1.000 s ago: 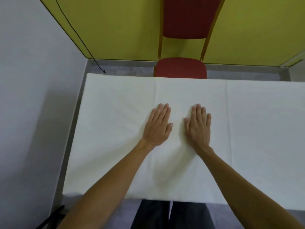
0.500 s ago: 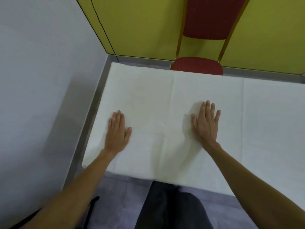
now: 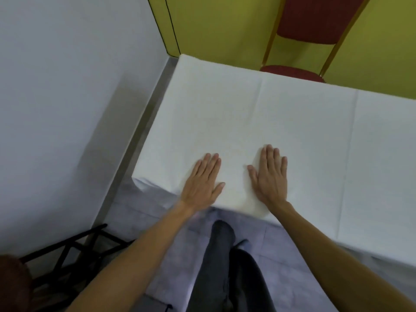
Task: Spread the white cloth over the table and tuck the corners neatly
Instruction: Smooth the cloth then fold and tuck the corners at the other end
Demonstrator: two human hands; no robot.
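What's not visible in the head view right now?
- Table under the white cloth: fully covered.
- Cloth's right end and both right corners: cut off by the frame edge.
- Near left corner: bunched; whether it is tucked is unclear.
- Palms of left hand and right hand: face down.
- Red chair: seat partly behind the cloth.

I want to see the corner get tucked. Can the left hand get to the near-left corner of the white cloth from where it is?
Probably yes. The left hand lies flat on the white cloth by the near edge, and the rumpled near-left corner is just beside it with nothing between.
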